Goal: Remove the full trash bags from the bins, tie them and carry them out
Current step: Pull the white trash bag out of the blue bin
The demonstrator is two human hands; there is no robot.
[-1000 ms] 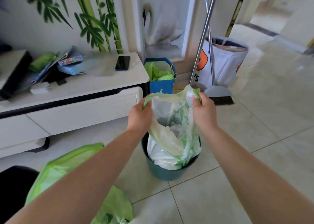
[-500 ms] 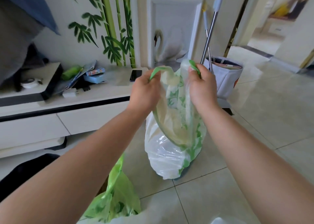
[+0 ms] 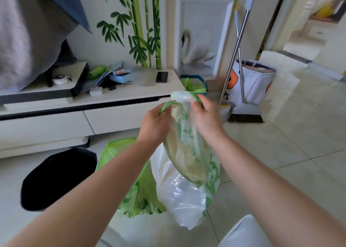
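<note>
The bag [image 3: 187,181], thin whitish film with a green leaf print, hangs between the two hands in front of the cabinet [image 3: 116,119], its bottom low by the floor; whether it touches the tiles I cannot tell. The left hand [image 3: 155,127] and right hand [image 3: 206,119] each have fingers curled round a green strip at the bag's mouth, close together, as if to begin the knot. The film looks flimsy, so the weight could stretch or tear it near the strips. If one strip slips while the ends are crossed, the mouth would tip and rubbish spill. A loose knot might open when it is carried out. Just to its left a green bag [image 3: 134,194] sits on the floor, and a swing could knock it over. The black bin [image 3: 56,177] lies beyond that. The broom [image 3: 245,115] leans near the right hand, so a wide elbow might topple it. On the tote [image 3: 256,82] behind it only "YS" can be read. The print on the box [image 3: 121,71] on the cabinet is too blurred.
</note>
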